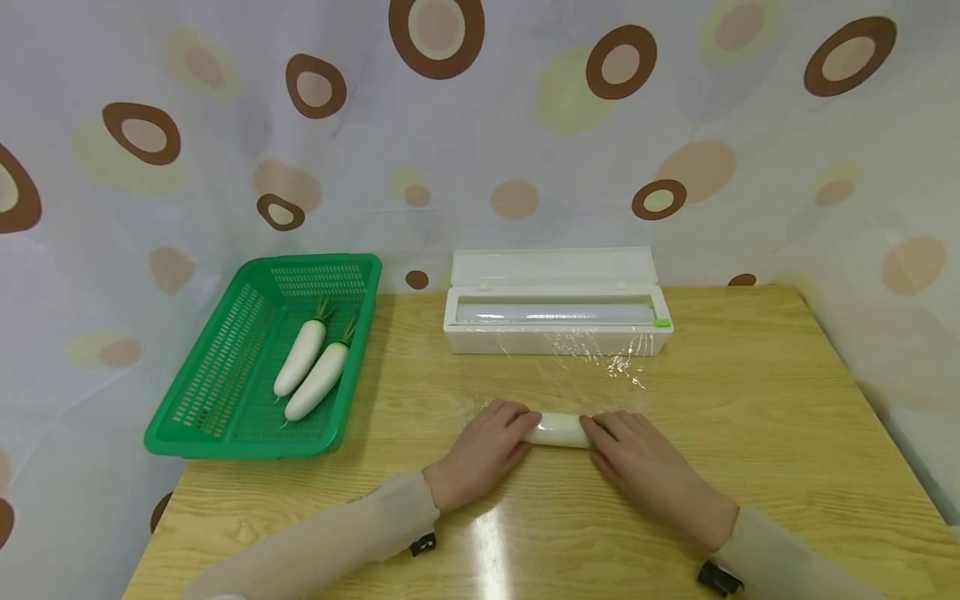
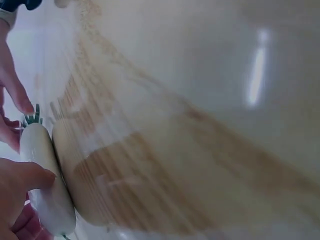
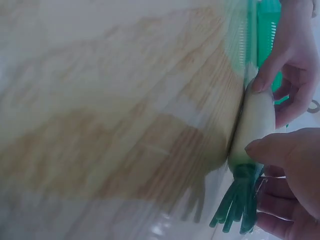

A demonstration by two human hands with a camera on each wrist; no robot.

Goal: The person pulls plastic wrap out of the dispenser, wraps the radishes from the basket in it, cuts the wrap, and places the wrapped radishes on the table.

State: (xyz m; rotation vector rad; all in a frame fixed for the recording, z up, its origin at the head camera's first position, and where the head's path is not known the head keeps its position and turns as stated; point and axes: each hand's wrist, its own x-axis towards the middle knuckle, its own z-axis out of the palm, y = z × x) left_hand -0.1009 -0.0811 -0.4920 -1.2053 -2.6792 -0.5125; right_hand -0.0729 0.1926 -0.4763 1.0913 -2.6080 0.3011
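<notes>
A white daikon radish [image 1: 558,430] lies on stretched cling film [image 1: 592,354] in front of the white plastic film dispenser [image 1: 557,312]. The left hand [image 1: 486,446] and right hand [image 1: 637,454] curl their fingers round its ends. Left of the dispenser, a green slotted basket [image 1: 225,392] holds two smooth radishes [image 1: 311,367] on the wooden table [image 1: 787,417].

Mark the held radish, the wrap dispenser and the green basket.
held radish [image 1: 557,430], head view, bare middle between the hands.
wrap dispenser [image 1: 555,337], head view, front wall.
green basket [image 1: 232,439], head view, near rim.

Bright even light, glare streak on table [image 1: 491,542], blurred wrist views.
</notes>
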